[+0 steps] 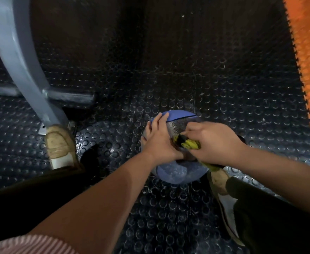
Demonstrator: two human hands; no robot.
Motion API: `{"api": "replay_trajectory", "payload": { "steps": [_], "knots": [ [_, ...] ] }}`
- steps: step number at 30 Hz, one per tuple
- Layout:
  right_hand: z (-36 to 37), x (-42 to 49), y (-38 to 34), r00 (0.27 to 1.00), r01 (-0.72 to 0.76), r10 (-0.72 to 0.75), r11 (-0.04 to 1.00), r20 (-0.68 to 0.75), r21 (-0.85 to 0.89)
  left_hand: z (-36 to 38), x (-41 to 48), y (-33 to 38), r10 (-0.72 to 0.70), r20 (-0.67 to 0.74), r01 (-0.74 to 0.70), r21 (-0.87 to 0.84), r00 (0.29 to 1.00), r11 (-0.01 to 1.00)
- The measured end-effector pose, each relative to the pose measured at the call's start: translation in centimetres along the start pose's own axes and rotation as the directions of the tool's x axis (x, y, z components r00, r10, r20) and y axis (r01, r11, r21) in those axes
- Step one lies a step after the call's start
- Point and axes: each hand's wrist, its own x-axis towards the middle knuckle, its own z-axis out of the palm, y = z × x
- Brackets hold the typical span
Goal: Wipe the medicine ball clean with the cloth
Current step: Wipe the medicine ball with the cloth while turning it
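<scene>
My right hand [212, 142] clenches the bunched cloth [189, 143] against the top of the ball [176, 174]. My left hand [159, 142] lies flat on the ball, fingers extended. The ball rests on the studded mat [169, 79] between my shoes [60, 143].

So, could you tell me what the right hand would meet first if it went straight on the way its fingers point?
Most likely the left hand, which rests flat on the ball just beside it. The right hand grips the cloth and points across the ball's top towards it.
</scene>
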Motion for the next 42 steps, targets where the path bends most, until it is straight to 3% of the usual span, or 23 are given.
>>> {"api": "replay_trajectory", "payload": {
  "steps": [5,9,12,17,21,25,29,32,34,39,42],
  "knots": [
    [-0.3,3.6,0.5,0.990,-0.136,0.138,0.988,0.025,-0.069,1.3,-1.0,0.0,-0.031,-0.012,0.031,0.069,0.999,0.997],
    [-0.3,4.4,0.3,0.985,-0.164,0.166,0.986,0.053,-0.041,1.2,-0.8,-0.2,-0.026,-0.021,0.027,0.066,0.999,0.997],
    [0.0,1.8,0.1,0.995,-0.100,0.100,0.995,0.009,-0.017,-0.1,0.3,-0.5,0.000,-0.015,0.000,-0.007,1.000,1.000],
    [0.2,0.4,0.3,1.000,-0.015,0.015,1.000,0.019,-0.017,-0.3,0.7,-0.6,0.027,-0.024,-0.026,0.043,0.999,0.999],
    [0.6,2.5,0.6,0.993,-0.090,0.091,0.996,-0.069,0.015,0.4,-0.4,-0.4,0.008,-0.038,-0.006,0.053,0.999,0.999],
    [0.2,4.6,0.9,0.977,-0.211,0.211,0.977,0.001,-0.038,1.0,-0.8,0.2,-0.033,-0.054,0.037,0.073,0.998,0.997],
    [1.1,2.1,0.9,0.993,-0.073,0.073,0.997,-0.088,-0.003,0.5,0.0,0.4,-0.032,-0.058,0.031,-0.016,0.998,0.999],
    [1.1,0.0,1.3,0.997,0.070,-0.070,0.998,-0.035,-0.001,0.0,0.4,0.0,-0.019,-0.072,0.017,-0.027,0.997,0.999],
    [0.9,-0.9,3.0,0.996,0.091,-0.091,0.995,-0.021,0.036,0.0,0.3,-0.2,-0.032,-0.076,0.028,-0.049,0.997,0.998],
    [1.3,-2.9,7.3,0.993,-0.120,0.121,0.987,-0.009,0.108,0.1,-0.1,-0.7,-0.052,-0.096,0.046,-0.067,0.994,0.997],
    [1.5,-2.3,6.2,0.992,-0.106,0.113,0.988,-0.061,0.116,0.7,-0.4,-0.8,-0.034,-0.117,0.030,-0.039,0.992,0.999]
  ]
}}
